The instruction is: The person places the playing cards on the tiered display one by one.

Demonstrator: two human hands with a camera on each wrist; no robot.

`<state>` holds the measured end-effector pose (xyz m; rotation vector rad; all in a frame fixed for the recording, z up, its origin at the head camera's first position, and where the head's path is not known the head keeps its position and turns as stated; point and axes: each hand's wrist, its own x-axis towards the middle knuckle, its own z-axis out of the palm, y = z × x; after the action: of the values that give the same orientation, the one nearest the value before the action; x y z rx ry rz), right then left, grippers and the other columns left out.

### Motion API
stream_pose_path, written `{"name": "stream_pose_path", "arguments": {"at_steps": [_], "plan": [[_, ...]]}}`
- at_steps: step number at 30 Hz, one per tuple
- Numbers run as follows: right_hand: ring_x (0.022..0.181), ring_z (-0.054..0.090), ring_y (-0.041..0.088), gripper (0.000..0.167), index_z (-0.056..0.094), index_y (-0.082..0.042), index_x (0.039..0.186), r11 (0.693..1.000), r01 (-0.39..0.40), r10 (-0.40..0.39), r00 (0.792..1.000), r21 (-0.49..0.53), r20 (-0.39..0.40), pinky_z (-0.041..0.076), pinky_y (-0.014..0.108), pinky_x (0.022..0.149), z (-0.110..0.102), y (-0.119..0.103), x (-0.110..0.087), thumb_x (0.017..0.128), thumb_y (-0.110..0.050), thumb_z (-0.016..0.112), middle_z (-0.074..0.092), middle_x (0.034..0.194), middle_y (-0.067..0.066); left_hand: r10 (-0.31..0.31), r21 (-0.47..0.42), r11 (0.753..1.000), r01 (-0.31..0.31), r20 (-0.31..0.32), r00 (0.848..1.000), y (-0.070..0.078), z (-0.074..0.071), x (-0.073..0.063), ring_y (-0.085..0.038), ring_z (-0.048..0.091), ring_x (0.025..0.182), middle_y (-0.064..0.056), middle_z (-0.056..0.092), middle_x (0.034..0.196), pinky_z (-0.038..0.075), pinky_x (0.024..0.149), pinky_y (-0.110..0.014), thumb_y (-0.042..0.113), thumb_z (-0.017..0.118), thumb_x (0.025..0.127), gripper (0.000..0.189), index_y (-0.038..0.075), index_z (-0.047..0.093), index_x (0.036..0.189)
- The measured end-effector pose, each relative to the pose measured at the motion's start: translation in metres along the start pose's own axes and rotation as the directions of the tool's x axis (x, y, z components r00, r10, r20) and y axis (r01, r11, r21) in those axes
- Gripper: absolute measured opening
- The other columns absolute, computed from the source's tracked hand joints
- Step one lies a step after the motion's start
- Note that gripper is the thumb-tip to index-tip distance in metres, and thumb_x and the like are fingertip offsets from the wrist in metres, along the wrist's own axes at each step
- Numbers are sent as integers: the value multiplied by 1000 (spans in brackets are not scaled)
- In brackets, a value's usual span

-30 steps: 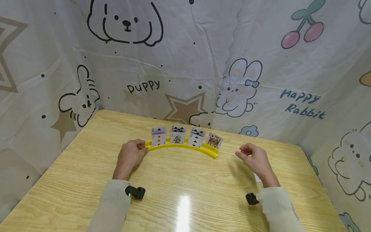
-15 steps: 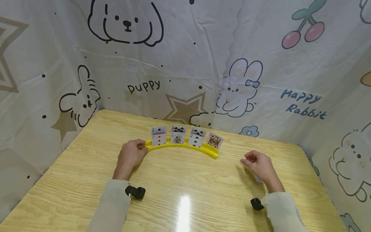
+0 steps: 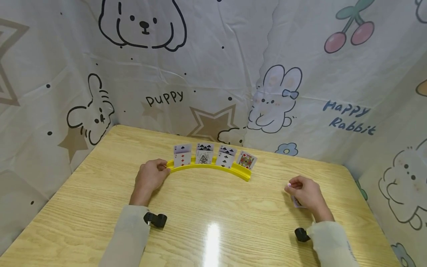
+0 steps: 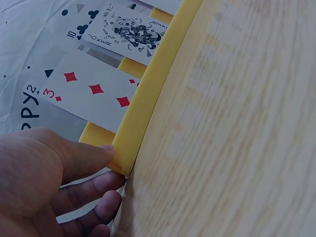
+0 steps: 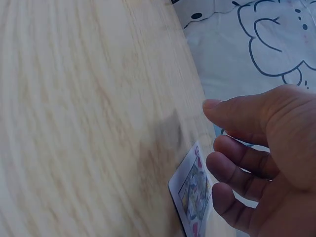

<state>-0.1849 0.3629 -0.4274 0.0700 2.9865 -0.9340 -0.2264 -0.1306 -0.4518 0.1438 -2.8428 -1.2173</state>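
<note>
My left hand [image 3: 151,180] grips the left end of a curved yellow card holder [image 3: 201,166], thumb on its front and fingers behind, as the left wrist view shows. Playing cards stand in the holder: a three of diamonds [image 4: 95,89] before a spade card, a joker [image 4: 129,32] before a ten of clubs, a three of clubs [image 3: 225,160] before another club, and a red face card [image 3: 246,161] at the right. My right hand [image 3: 306,193] hovers with loosely bent fingers over a face-up face card [image 5: 195,197] on the table. Thumb and fingers stand apart, pinching nothing visible. The hand partly hides that card.
A pale wooden table [image 3: 186,222] bears everything. Behind and beside it hangs a white cloth [image 3: 213,66] with cartoon prints, close to the back edge. Black wrist cameras stick out from both sleeves, the left one [image 3: 155,220] near the tabletop.
My right hand has moved right and toward me, down to the card on the table, after being nearer the holder. My left hand and the holder have stayed in place.
</note>
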Motion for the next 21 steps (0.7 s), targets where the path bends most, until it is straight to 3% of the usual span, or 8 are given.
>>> {"name": "stream_pose_path", "arguments": {"at_steps": [9, 21], "plan": [[80, 60, 23, 31, 66, 6, 105, 999, -32, 32, 999, -33, -9, 48, 32, 68, -2, 15, 3, 89, -19, 77, 67, 90, 11, -14, -4, 1000, 14, 5, 1000, 1, 0, 0, -26, 65, 90, -9, 72, 100, 49, 74, -42, 18, 70, 93, 35, 1, 69, 123], [88, 61, 29, 37, 64, 7, 113, 989, -127, 128, 992, -70, 15, 47, 35, 69, -13, 28, 6, 91, -22, 73, 67, 103, 19, -20, -5, 1000, 20, 10, 1000, 2, -1, -1, -26, 65, 89, -10, 72, 101, 50, 74, -42, 19, 70, 94, 35, 2, 68, 125]]}}
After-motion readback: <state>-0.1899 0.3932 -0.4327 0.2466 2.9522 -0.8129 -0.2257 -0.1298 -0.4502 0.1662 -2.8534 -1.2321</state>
